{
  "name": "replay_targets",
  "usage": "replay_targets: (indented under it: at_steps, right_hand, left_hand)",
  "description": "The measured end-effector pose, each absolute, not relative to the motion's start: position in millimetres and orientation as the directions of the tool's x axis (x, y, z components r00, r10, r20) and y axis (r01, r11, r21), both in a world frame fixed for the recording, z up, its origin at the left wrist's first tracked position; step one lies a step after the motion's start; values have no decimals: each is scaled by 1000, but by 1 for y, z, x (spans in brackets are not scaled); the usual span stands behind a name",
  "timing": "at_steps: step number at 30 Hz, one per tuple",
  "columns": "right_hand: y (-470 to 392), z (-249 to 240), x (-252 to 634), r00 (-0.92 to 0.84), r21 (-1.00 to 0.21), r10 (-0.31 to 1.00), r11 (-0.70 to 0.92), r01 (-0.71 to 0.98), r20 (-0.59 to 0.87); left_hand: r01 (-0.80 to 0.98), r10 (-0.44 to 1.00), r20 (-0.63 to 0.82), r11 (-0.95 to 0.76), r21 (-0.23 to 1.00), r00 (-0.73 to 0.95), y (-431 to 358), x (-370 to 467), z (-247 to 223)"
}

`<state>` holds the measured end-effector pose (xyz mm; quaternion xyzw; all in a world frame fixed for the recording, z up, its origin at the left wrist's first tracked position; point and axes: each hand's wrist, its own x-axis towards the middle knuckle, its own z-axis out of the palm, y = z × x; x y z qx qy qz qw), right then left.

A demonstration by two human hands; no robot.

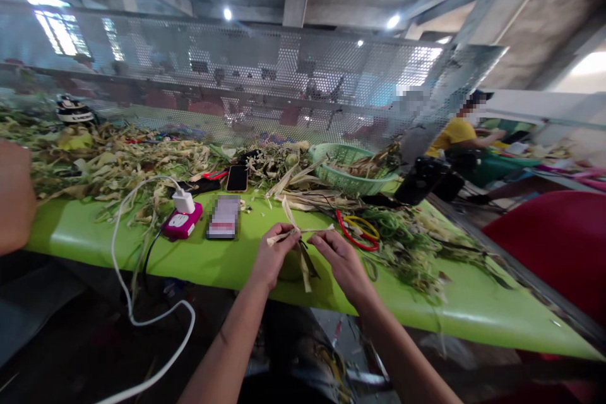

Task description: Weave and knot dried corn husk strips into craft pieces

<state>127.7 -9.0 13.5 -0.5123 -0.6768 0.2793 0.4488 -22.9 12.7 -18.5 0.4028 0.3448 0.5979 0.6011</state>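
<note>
My left hand (pixel 276 254) pinches the crossing of several pale, dried leaf strips (pixel 305 265), which look like corn husk or a similar fibre. Their ends stick out upward, to both sides and down toward the table's front edge. Just right of the crossing is my right hand (pixel 339 257), its thumb and fingertips closed together. One strip end passes behind those fingers; whatever lies between them is too small to make out. Both hands are above the green-covered table (pixel 199 263), near its front edge.
Dried leaves (pixel 108 167) are heaped at the back left. A green basket (pixel 362 184) stands behind a bundle of strips. Left of my hands lie a phone (pixel 223 218) and a purple power socket (pixel 182 221) with a white cable. Another person (pixel 457 136) sits at right.
</note>
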Motion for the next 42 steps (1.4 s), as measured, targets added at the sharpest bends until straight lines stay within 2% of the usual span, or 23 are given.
replay_targets:
  at_steps: [6,12,20,29,33,37,42]
  right_hand:
    - [5,7,118,-29,-954,972,234,186,233]
    - [12,-1,111,44,-978,978,207,-10,206]
    - [18,-4,107,90,-966,962,259,-16,257]
    - [22,-6,108,117,-962,960,264,-63,256]
    - [23,-5,108,116,-965,960,260,-40,254]
    - [21,-4,111,114,-959,953,282,15,282]
    - [16,-5,111,43,-972,977,214,-92,211]
  left_hand:
    - [-395,984,126,-68,916,123,7,-25,-14]
    - [-442,976,129,-38,896,178,5,-25,-14]
    - [-402,973,102,-11,916,206,5,-25,-15]
    - [-354,958,167,-77,932,232,3,-25,-13]
    - [-415,974,105,-13,910,200,2,-26,-15]
    - [-545,981,19,91,834,193,4,-25,-17]
    - [-586,976,18,114,802,215,6,-23,-17]
